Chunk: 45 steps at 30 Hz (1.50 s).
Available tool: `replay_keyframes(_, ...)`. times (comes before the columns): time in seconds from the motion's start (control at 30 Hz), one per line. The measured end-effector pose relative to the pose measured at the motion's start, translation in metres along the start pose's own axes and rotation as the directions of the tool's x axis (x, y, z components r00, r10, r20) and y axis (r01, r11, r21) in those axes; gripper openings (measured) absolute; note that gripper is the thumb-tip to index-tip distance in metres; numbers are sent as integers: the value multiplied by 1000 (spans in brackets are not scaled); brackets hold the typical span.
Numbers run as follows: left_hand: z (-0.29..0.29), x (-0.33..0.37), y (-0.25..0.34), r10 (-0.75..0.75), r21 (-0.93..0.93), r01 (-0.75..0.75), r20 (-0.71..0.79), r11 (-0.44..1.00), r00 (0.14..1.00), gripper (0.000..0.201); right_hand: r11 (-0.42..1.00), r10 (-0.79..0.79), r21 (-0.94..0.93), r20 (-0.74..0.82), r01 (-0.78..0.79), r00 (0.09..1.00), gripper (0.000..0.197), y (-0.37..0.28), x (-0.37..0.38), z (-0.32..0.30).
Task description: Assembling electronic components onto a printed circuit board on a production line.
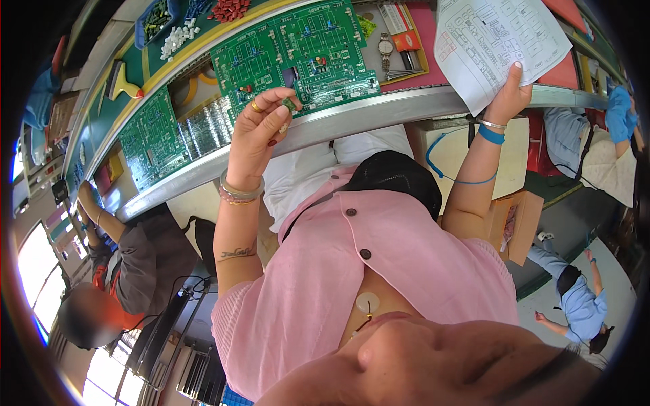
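Pinching a small component (289,105), left fingers (274,101); right hand (509,95) gripping paper (497,37) over bench (379,111).

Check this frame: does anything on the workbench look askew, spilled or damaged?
Nothing looks damaged or spilled. The green circuit boards lie flat along the bench. The left hand pinches a small component above the bench edge; the right hand holds a printed diagram sheet. A wristwatch rests behind.

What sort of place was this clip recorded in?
Probably an electronics assembly line: large green circuit boards lie along a metal-edged workbench, with trays of small parts, and a white printed diagram sheet.
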<state>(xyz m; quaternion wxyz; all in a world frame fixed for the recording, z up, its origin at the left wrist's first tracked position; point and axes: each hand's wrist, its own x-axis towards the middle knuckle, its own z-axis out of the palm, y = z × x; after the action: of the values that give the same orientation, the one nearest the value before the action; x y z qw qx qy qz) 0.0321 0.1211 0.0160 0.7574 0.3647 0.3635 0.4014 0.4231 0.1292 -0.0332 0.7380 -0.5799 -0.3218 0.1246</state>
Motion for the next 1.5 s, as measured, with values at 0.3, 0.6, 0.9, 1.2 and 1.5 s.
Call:
replay_keyframes(0.3,3,-9,2,43,207,-19,-114,978,993,17,997,-6,82,-21,8,1000,27,1,-1,1)
replay_keyframes(0.6,9,12,2,356,932,-96,-38,350,934,14,997,-32,65,-22,33,999,27,4,2,0)
replay_keyframes(0.9,15,27,-5,397,981,-194,175,10,901,12,999,-41,2,-3,41,999,27,5,-1,-3)
replay_keyframes(1.2,20,30,-6,424,950,-242,305,-197,853,12,997,-27,65,-25,29,999,28,6,0,-2)
replay_keyframes(1.5,26,28,-1,394,936,-229,322,-267,861,10,997,-31,72,-15,32,999,27,3,0,-5)
